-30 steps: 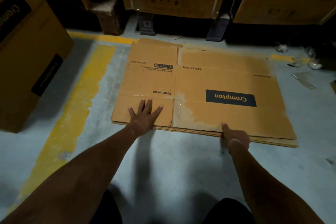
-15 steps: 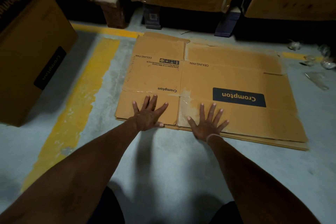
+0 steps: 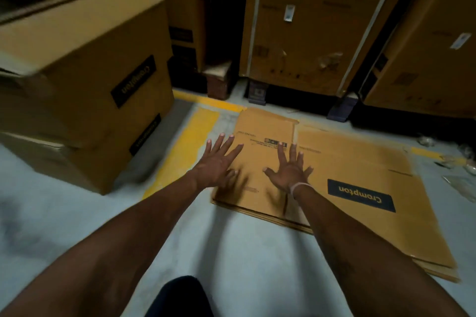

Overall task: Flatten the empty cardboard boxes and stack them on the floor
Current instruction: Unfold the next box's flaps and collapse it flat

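Observation:
A stack of flattened brown cardboard boxes (image 3: 342,177) lies on the grey floor, its top sheet printed with a dark "Crompton" label. My left hand (image 3: 217,165) hovers with fingers spread over the stack's left edge. My right hand (image 3: 289,168), a pale band on its wrist, is spread over the top sheet a little to the right. Both hands are blurred and hold nothing. To the left, two unflattened brown boxes (image 3: 85,80) stand one on top of the other.
Tall strapped cartons (image 3: 306,23) on dark blocks line the back wall. A yellow painted line (image 3: 184,149) runs along the floor left of the stack. Scraps of clear plastic (image 3: 461,180) lie at the far right. Bare grey floor (image 3: 231,247) lies in front of the stack.
Both hands have lifted off the near edge of the flattened stack and moved forward over it. The view has swung left and up, bringing the two standing boxes into sight.

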A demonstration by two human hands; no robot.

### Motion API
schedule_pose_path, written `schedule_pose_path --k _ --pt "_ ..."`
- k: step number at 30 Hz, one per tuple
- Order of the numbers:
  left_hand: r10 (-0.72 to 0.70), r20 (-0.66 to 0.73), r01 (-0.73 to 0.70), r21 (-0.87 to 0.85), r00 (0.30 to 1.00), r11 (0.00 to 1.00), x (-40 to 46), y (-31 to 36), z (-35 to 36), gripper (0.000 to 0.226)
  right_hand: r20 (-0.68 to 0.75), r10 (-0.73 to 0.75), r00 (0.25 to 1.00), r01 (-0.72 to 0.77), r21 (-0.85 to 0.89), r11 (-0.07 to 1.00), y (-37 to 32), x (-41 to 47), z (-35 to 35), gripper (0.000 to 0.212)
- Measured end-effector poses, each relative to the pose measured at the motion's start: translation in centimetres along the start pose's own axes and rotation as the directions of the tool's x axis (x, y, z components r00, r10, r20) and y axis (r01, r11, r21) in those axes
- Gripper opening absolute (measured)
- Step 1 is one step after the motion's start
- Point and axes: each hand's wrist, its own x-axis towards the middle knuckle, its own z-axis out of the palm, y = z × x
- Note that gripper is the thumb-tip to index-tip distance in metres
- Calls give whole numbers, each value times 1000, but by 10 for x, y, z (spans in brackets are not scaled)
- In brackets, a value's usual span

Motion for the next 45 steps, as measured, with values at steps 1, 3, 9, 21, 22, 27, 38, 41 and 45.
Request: schedule_pose_path --k 1,3,9,21,22,27,38,41,45 --pt "-10 -37 11 8 999 1000 -8 -13 -16 79 -30 -34 999 34 8 999 -21 -3 -8 93" --pt "-28 -105 31 23 994 999 -25 -36 -51 81 -89 -97 991 97 2 995 -63 -11 -25 92" --pt "-111 -296 145 96 949 985 -76 -108 -159 89 -240 -305 922 332 79 940 -197 -33 -78 84" --pt "-507 -613 538 -153 607 829 -189 -282 -294 59 -189 -625 757 653 197 732 -453 -83 -96 95" --pt "-599 -575 607 -210 557 766 -194 -299 -300 59 -174 -636 752 659 209 722 -468 -87 -92 102" --pt "-812 -203 759 -289 547 583 -210 -394 -249 107 -98 -619 779 618 285 733 -515 -90 -63 111" --pt "-805 -222 808 -103 550 580 -219 -361 -263 73 -157 -615 773 635 165 755 -509 -78 -38 76" --pt "-801 -289 800 -154 525 580 -218 -362 -264 77 -154 -616 773 635 180 751 -504 -80 -38 74" --pt "-836 -302 795 -282 458 537 -218 -365 -254 82 -146 -626 766 643 195 741 -502 -81 -36 74"
